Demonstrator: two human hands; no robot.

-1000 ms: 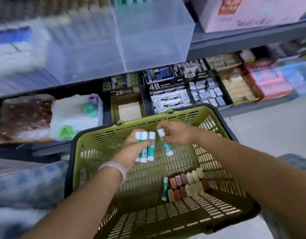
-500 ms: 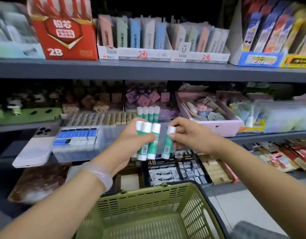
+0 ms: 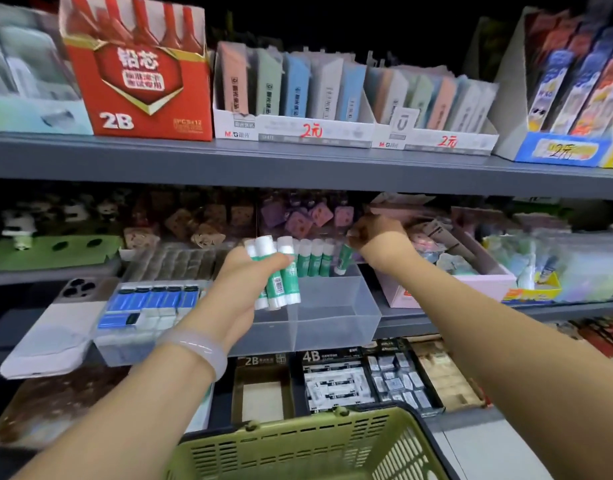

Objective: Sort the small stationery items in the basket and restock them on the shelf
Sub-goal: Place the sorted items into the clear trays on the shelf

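A: How is each grip?

B: The left hand [image 3: 244,271], at centre frame, is grasping a bundle of glue sticks [image 3: 275,271], white caps up. The right hand [image 3: 371,237], just right of centre, pinches a single glue stick [image 3: 343,259] by its top, tilted, over the back of a clear plastic bin [image 3: 336,317] on the middle shelf [image 3: 471,315].

A: And the rest?

B: A row of standing glue sticks [image 3: 313,259] lines the bin's back. The green basket [image 3: 298,448] sits at the bottom centre of the frame.
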